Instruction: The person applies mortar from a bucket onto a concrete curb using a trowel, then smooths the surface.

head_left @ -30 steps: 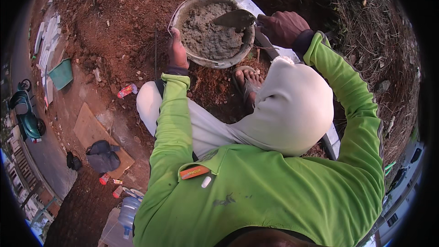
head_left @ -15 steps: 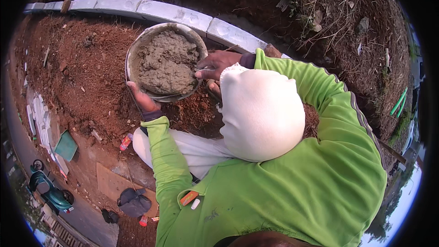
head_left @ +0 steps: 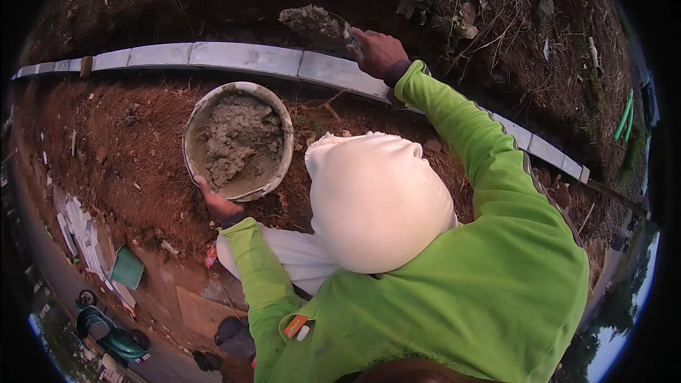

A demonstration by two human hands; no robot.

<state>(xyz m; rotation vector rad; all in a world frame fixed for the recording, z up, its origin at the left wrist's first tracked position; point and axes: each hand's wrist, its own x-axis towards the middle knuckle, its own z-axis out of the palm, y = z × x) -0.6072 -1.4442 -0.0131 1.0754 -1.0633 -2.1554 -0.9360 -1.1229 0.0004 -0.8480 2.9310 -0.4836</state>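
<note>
Closest to me, low in the view, a person in a bright green top (head_left: pixel 440 312) bends forward, with a white cloth (head_left: pixel 376 202) over the head and white trousers (head_left: pixel 298 259) under the body. Two small clips, orange and white, sit on the green back near the left shoulder.

From the left sleeve comes the left hand (head_left: pixel 216 204). It grips the near rim of a round pan (head_left: pixel 237 140), the thumb lying on the edge. The pan is pale and dirty, and it is held over the red soil (head_left: pixel 120 149), slightly tilted toward the person. Inside it lies grey wet mortar (head_left: pixel 237 143), heaped and rough, filling most of the bottom.

Beyond the head, the right arm is stretched out far. The right hand (head_left: pixel 377 51) is closed around the handle of a trowel (head_left: pixel 340 30), which I see only in part. On the blade sits a lump of mortar, held above and just behind a row of pale kerb blocks (head_left: pixel 245 58). This row curves from the left side across to the right, between the red soil and the darker ground (head_left: pixel 496 21) with dry grass and twigs.

At the left margin, well apart from the work, lie a green dustpan-like thing (head_left: pixel 128 267), some white tiles (head_left: pixel 74 220) and a scooter (head_left: pixel 106 330) on the pavement.
</note>
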